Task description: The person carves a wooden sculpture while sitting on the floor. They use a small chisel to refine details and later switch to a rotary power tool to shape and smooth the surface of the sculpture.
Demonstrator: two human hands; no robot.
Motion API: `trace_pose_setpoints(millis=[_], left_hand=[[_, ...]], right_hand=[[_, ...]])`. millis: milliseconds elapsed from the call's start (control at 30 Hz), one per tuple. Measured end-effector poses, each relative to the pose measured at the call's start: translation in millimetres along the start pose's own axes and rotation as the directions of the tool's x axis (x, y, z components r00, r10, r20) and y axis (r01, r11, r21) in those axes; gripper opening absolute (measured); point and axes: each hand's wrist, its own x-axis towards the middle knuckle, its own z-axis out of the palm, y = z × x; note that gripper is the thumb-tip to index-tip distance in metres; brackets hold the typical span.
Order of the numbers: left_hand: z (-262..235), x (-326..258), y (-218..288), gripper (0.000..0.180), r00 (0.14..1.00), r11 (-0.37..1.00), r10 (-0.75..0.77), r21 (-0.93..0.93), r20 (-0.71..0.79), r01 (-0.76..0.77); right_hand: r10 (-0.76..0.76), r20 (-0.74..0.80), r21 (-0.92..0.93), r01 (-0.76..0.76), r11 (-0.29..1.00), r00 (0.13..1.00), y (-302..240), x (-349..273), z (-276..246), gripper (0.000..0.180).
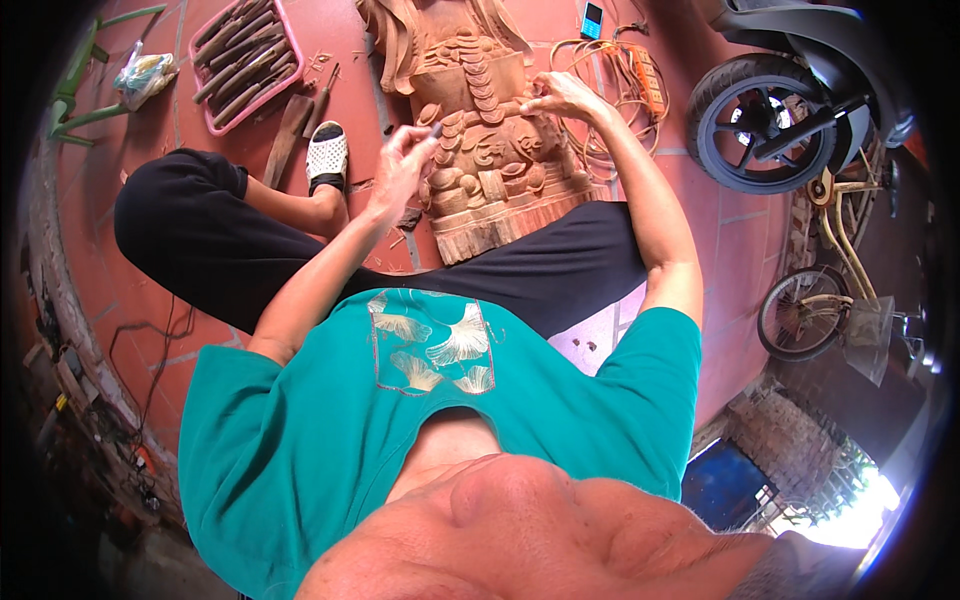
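Observation:
A brown wood carving (490, 150) with dense raised relief lies in front of me, its wide, flat base close to my dark trousers. My left hand (398, 172) is closed in a pinch at the carving's left side. Between its fingertips a small dark piece (436, 130) shows, too small to name. On the opposite side, my right hand (562, 96) has its fingers bent against the carving's upper right edge, gripping the wood. Part of its fingertips is hard to make out against the carved surface.
A pink basket (192, 75) of chisel-like tools stands at the far left, beside a wooden mallet (287, 135). An orange power strip (650, 85) with coiled cord and a blue phone (592, 20) lie right of the carving. A motorbike wheel (760, 125) and bicycle (805, 310) stand further right.

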Motion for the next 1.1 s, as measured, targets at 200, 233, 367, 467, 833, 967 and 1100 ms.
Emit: trace_pose_setpoints(millis=[200, 233, 367, 467, 833, 967, 1100], left_hand=[[-8.3, 9.4, -3.1, 0.020, 0.977, 0.923, 0.214, 0.326, 0.012, -0.206], [-4.5, 2.5, -4.3, 0.022, 0.991, 0.953, 0.130, 0.275, -0.003, -0.125], [-2.7, -1.5, -4.5, 0.024, 0.975, 0.873, 0.220, 0.445, 0.004, -0.199], [-2.0, 3.7, -1.1, 0.025, 0.968, 0.837, 0.250, 0.503, -0.001, -0.215], [-11.1, 10.7, 4.1, 0.020, 0.992, 0.997, -0.074, 0.017, 0.103, 0.073], [-5.5, 8.8, -1.4, 0.023, 0.977, 0.880, 0.208, 0.426, 0.056, -0.212], [-6.7, 8.2, 7.1, 0.027, 0.934, 0.505, 0.339, 0.814, 0.117, -0.285]], right_hand=[[-0.007, -0.001, -0.018, 0.007, 1.000, 1.000, 0.0, 2.6, 0.4, 0.070], [-0.010, 0.002, -0.010, 0.010, 1.000, 1.000, -2.0, 0.1, -2.1, 0.069], [0.009, 0.013, -0.025, -0.008, 1.000, 1.000, -3.1, 1.5, -2.5, 0.068], [-0.024, 0.005, -0.004, 0.024, 1.000, 1.000, -7.1, 0.9, -5.9, 0.069], [-0.014, 0.006, 0.012, 0.014, 1.000, 1.000, 0.5, 4.5, -2.7, 0.066], [-0.023, 0.013, 0.022, 0.023, 1.000, 1.000, -1.7, 5.5, -4.2, 0.063], [-0.003, 0.012, 0.018, 0.003, 1.000, 1.000, -0.6, 1.5, -5.4, 0.061]])
